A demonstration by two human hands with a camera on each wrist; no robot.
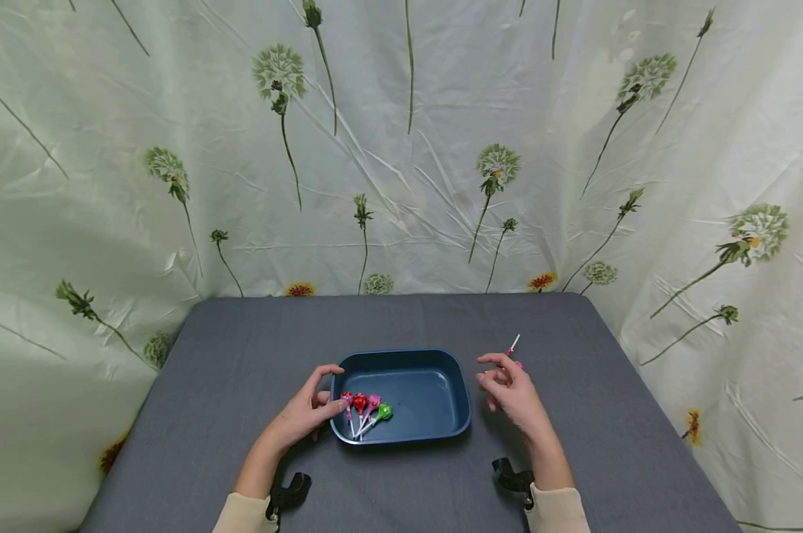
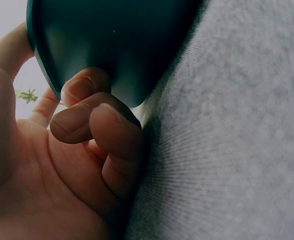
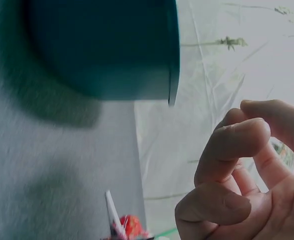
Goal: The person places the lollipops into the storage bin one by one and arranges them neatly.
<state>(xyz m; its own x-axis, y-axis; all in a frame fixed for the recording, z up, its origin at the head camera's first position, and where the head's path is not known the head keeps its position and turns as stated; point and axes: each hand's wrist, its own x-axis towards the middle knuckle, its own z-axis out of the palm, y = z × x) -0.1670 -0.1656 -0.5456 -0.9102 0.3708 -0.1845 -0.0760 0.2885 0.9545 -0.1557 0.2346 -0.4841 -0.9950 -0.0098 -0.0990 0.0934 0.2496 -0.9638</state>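
Note:
A dark blue rectangular tray stands in the middle of the cloth. My left hand holds its left end, with thumb and forefinger at the rim; the other fingers curl by the outer wall in the left wrist view. Several wrapped lollipops lie in the tray's left part, among them a green one and a red one. To the right of the tray hovers my right hand, fingers loosely bent with nothing between them. Beyond it are a white lollipop stick and a red lollipop, partly cut off in the right wrist view.
Grey cloth covers the table. A pale curtain with a dandelion print hangs behind and along both sides. Black wrist mounts sit on both forearms, near the cream sleeves.

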